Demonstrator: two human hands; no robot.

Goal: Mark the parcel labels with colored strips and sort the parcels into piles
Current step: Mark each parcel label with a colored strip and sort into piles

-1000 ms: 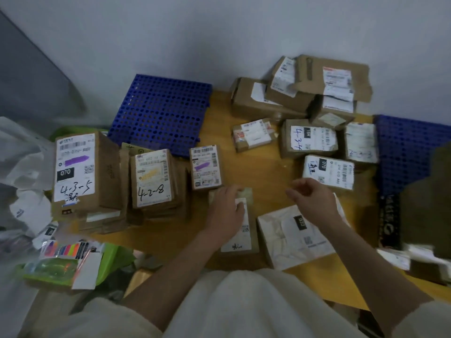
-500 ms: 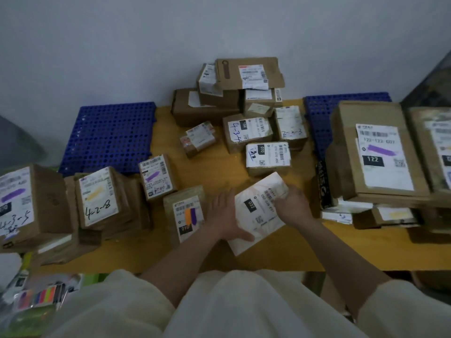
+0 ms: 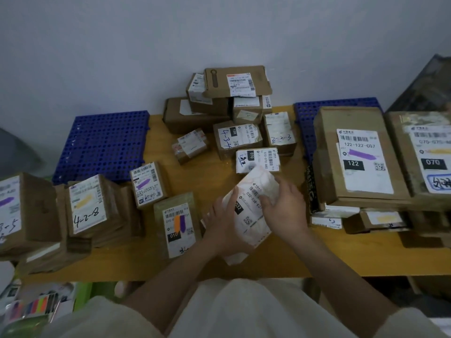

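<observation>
At the bottom of the frame a pale garment fills the foreground, and a pack of colored strips [image 3: 36, 307] lies at the lower left, below the desk [image 3: 341, 254] edge. Just above, at center, both hands hold a white soft parcel [image 3: 251, 211] tilted over the wooden desk: the left hand [image 3: 225, 230] grips its lower left side with the thumb across the label, and the right hand [image 3: 284, 211] curls round its right edge. The label reads 032. Left of it lies a brown parcel [image 3: 177, 225] whose label carries an orange and a purple strip. Further left stand stacked boxes, one marked 4-2-8 [image 3: 89, 207] with a yellow strip, and a small box [image 3: 146, 185] with a purple strip. At right, a large box labelled 122 [image 3: 358, 157] bears a purple strip. Toward the wall, at upper center, sits a heap of unmarked parcels [image 3: 229, 111], with blue perforated panels [image 3: 105, 142] on either side.
</observation>
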